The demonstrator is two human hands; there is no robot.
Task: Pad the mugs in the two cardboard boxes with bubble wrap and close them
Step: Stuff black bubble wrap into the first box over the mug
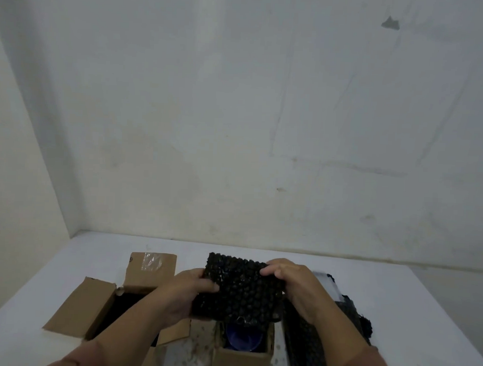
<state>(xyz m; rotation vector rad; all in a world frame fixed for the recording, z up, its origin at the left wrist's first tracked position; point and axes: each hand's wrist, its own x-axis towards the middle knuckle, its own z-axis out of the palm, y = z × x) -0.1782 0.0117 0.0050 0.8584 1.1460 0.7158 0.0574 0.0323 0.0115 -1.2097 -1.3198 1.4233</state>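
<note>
Both hands hold a sheet of black bubble wrap [240, 289] above the table. My left hand [187, 296] grips its left edge and my right hand [291, 287] grips its upper right edge. Right beneath the sheet stands a small open cardboard box [241, 358] with a blue mug [242, 337] inside. To the left lies a second open cardboard box [99, 306], flaps spread and interior dark; whatever it holds is hidden.
More black bubble wrap [350, 317] lies in a pile on the right of the white table [423, 301], partly under my right forearm. A white wall rises close behind the table's far edge.
</note>
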